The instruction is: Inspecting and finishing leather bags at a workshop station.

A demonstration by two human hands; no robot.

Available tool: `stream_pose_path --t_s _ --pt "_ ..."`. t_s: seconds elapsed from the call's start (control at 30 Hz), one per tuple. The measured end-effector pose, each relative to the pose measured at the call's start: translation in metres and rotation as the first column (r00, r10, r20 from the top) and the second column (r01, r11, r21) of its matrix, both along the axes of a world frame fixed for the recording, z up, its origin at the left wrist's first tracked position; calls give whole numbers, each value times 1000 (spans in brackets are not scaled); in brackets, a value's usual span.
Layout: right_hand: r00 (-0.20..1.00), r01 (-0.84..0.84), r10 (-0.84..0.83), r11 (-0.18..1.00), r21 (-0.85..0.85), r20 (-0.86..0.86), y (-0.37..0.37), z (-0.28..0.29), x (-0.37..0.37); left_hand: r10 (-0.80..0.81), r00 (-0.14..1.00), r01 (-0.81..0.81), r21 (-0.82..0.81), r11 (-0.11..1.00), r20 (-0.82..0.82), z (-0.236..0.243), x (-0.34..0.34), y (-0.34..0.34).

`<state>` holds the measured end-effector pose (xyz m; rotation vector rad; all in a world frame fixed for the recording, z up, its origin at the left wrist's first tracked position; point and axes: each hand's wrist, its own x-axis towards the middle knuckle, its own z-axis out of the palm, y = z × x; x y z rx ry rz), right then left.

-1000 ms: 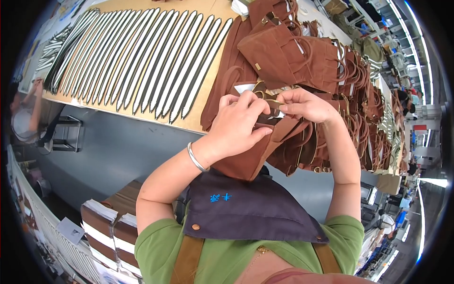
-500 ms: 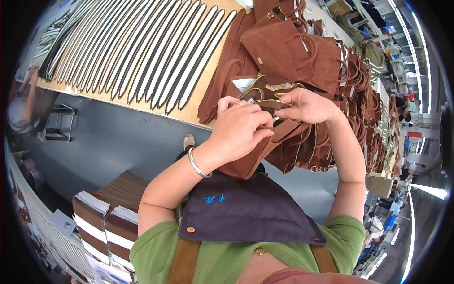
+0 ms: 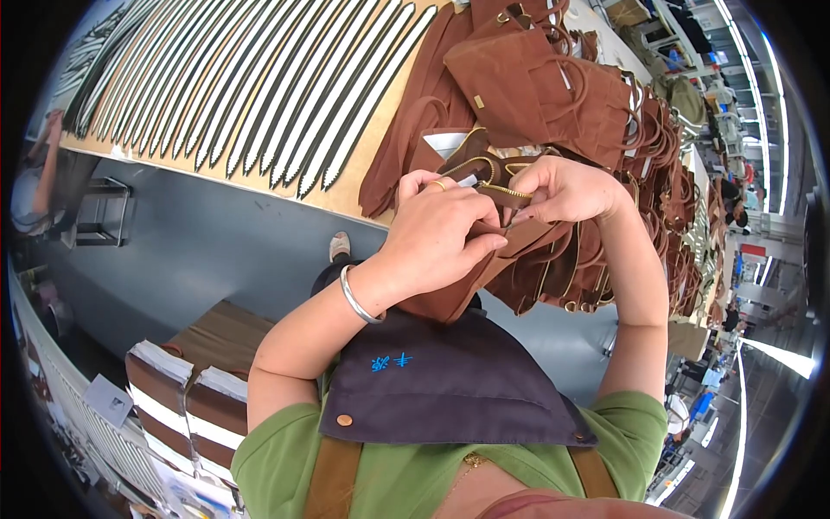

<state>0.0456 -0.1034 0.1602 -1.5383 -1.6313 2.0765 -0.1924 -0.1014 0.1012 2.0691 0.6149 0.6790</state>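
We are seeing a brown bag just off centre toward one o'clock, its rim being pinched by the left hand. The right hand is now bringing a pinched brass zip closer to that rim (seemingly lining them up). Curled fingers are hiding whatever is joining there

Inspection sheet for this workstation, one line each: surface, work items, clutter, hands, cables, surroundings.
Surface: tan tabletop, its left part covered by black-and-white strips laid side by side.
Work items: brown bag with a brass zipper, held at the table's near edge.
Clutter: heaped brown bags right of the strips.
Hands: left hand grips the bag's upper edge; right hand pinches the zipper's end.
Cables: nothing seen.
Surroundings: grey floor; stool and co-worker at far left.
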Motion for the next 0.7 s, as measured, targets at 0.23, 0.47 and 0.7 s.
stream_pose_path --t_s 0.23,0.47,0.7 --pt "999 -25 26 999 43 -24 0 -5 0 18 1000 -18 -37 999 17 -4 1 0" --pt "1000 -15 15 996 86 1 -6 -11 1 14 999 -11 -74 997 44 -7 0 0" --pt "996 -3 -8 991 135 87 -9 -6 -7 9 999 -7 -47 999 43 -7 -1 -2"
